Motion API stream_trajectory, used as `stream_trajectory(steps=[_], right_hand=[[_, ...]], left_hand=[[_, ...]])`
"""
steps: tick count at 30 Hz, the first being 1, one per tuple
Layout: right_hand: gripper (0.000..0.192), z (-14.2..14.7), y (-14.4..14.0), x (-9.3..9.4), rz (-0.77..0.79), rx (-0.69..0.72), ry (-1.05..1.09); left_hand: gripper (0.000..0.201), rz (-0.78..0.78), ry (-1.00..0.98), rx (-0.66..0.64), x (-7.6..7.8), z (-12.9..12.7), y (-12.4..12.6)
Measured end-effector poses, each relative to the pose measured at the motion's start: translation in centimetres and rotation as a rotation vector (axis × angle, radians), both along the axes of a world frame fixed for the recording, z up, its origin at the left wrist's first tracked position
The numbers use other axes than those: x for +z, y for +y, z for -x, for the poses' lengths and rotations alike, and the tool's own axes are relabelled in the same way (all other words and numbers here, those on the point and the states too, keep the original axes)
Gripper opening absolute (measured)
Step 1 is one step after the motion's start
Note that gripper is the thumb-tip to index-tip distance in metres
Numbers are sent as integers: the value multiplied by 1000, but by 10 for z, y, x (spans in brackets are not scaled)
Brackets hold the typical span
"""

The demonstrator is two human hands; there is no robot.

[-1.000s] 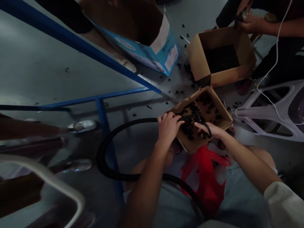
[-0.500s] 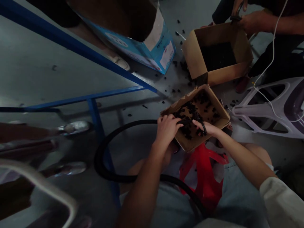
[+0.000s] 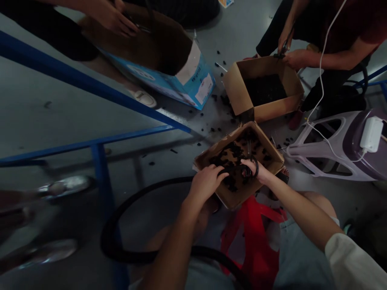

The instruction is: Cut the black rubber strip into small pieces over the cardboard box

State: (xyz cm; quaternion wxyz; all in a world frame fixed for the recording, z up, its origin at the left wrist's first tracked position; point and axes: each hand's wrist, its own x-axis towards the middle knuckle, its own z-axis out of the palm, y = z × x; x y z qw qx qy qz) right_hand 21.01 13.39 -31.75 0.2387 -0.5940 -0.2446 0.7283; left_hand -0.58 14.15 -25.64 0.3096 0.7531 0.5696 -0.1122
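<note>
My left hand (image 3: 203, 183) is closed around a long black tube (image 3: 157, 184) at the left rim of a small cardboard box (image 3: 238, 199). The tube loops out left, then back across my lap. Its end reaches over the box toward my right hand (image 3: 255, 170), which is closed on black-handled scissors (image 3: 249, 150). The blades point away from me, above the box. Whether my right fingers also touch the tube's end is too dark to tell. Short black cut pieces (image 3: 231, 152) lie scattered on the box bottom.
A second cardboard box (image 3: 273, 110) with black pieces stands beyond, where a co-worker's hands (image 3: 290, 56) hold a cutting tool. Another person's hand (image 3: 117, 22) is over a blue carton (image 3: 193, 90). Blue metal bars (image 3: 136, 139), a plastic stool (image 3: 320, 155) and a red bag (image 3: 258, 245) surround me.
The view has shifted, so the boxes sit lower and slightly left. The scissor blades now show more clearly, pointing away from me. My left hand still holds the tube. Another person's hand has appeared over the blue carton.
</note>
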Motion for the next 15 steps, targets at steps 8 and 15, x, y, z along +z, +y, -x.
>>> stream_trajectory(steps=[8,15], right_hand=[[47,1,0,4,-48,-63,-36],[40,2,-6,0,40,-132,87]], left_hand=[[38,61,92,-37,6,-3,3],[40,49,172,-27,6,-3,3]])
